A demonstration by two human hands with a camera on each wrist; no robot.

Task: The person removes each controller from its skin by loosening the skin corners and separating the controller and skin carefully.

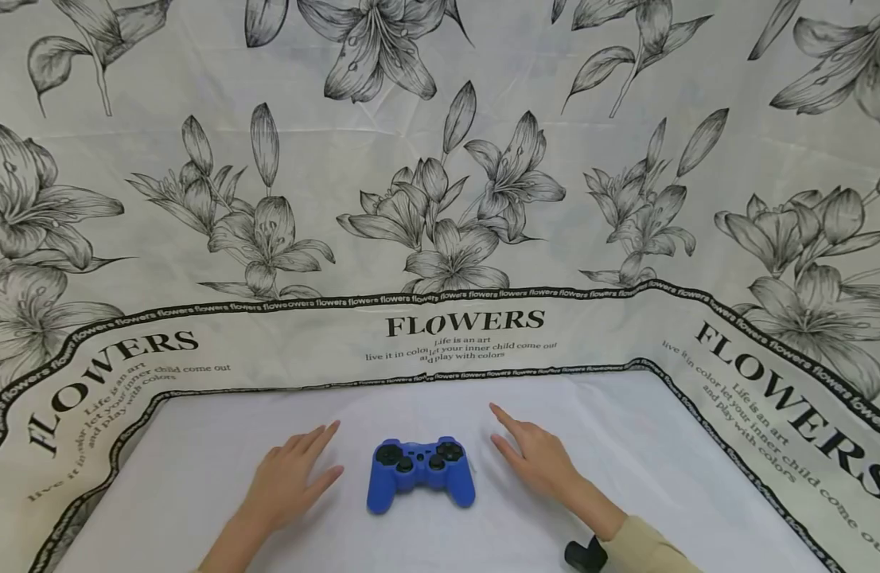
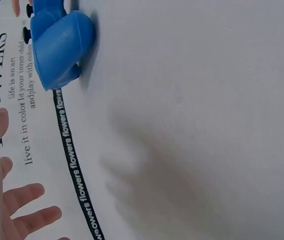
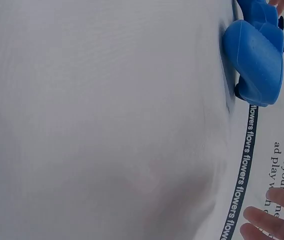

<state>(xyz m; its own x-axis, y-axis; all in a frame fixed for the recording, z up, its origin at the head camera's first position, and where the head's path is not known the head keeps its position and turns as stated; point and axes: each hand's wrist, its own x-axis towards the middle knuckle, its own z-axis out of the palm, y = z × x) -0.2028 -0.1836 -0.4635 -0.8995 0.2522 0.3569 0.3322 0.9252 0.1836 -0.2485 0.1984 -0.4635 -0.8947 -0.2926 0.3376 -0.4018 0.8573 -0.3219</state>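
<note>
The game controller point(image 1: 422, 475) lies face up on the white cloth point(image 1: 383, 549), between the two hands and touching neither. Its shell is moulded and matte blue, with two rounded grips angled toward the person. Two black thumbsticks point(image 1: 436, 463) stand proud of the face; a dark button cluster sits at each upper corner.

The left hand point(image 1: 286, 481) is held just beside the controller, fingers extended and slightly spread, thumb set apart. The right hand point(image 1: 536, 461) mirrors it on the other side, index finger and thumb extended with a wide gap between them; from where I stand, its remaining fingers are largely concealed, but the right wrist view shows spread fingertips.

The cloth is finely woven, with soft creases and a blurred shadow of the left hand. Behind it hangs a smooth fabric backdrop point(image 1: 304, 87), printed with line-drawn lilies and bordered by a black lettered band point(image 1: 440, 298). Part of the small centre text is broken by an overlap.

Button markings are too small to read. Both wrist views cut off the controller and the hands. The right arm's beige sleeve point(image 1: 644, 545) is cropped by the lower edge; a black object point(image 1: 586, 555) beside its cuff is partly hidden and cannot be identified.
</note>
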